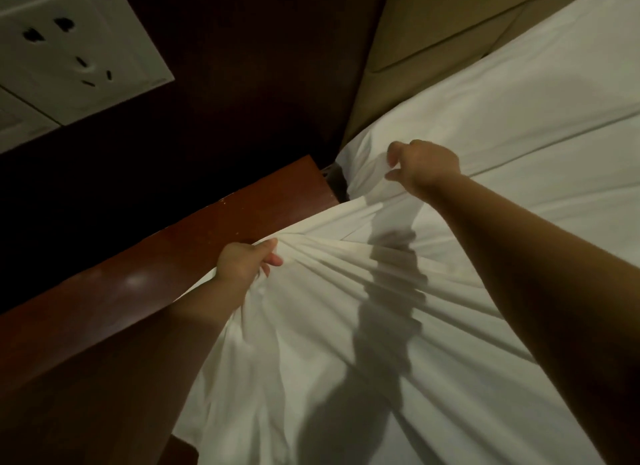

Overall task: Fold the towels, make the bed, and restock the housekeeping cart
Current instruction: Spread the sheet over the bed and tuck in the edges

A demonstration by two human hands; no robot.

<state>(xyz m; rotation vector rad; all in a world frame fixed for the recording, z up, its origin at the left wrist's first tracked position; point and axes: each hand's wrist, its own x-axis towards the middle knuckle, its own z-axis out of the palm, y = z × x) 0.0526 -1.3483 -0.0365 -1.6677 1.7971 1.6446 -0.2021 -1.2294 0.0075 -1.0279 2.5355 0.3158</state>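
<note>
- I see one white sheet point(398, 326). It is soft cloth with long folds and covers the bed up to its top corner.
- The left hand point(247, 262) grips a bunch of it at the bed's side edge.
- The right hand point(424, 168) pinches it near the top corner.
- One shiny red-brown wooden ledge point(138, 281) runs along that edge.
- Behind are a tan padded headboard point(433, 31) and a white plastic socket point(69, 49).

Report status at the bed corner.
Left hand grips bunched sheet. Right hand pinches it near headboard. Wooden ledge close alongside.
</note>
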